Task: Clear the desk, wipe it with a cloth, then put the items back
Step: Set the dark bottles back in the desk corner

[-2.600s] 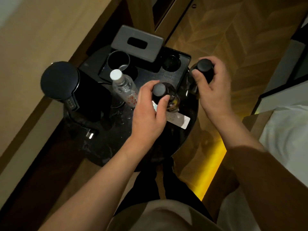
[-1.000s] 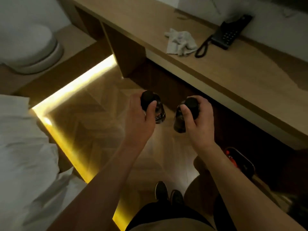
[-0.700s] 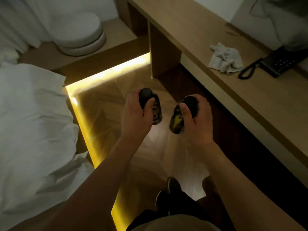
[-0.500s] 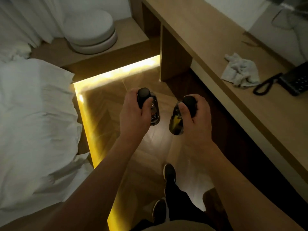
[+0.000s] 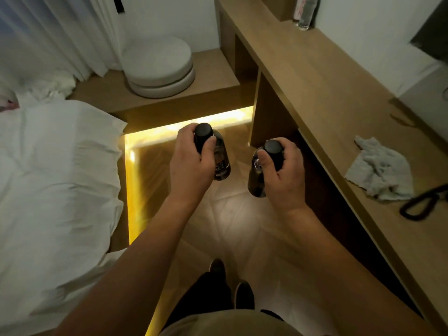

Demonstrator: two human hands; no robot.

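My left hand (image 5: 191, 166) grips a small dark bottle with a black cap (image 5: 221, 161) by its neck. My right hand (image 5: 283, 175) holds a second dark bottle with a black cap (image 5: 257, 180), tilted a little. Both bottles hang in the air above the wooden floor, left of the long wooden desk (image 5: 327, 88). A crumpled grey cloth (image 5: 380, 169) lies on the desk to the right of my right hand. A black coiled phone cord (image 5: 421, 204) lies just beyond the cloth.
A bed with white sheets (image 5: 55, 185) fills the left side. A round white cushion (image 5: 157, 66) sits on a low wooden platform ahead, above a glowing yellow light strip. A clear water bottle (image 5: 306, 13) stands at the desk's far end. My feet are below.
I have carried the two bottles away from the black round table and turned along the desk. The cloth and phone cord slid to the right of the view, and both grips stayed the same.
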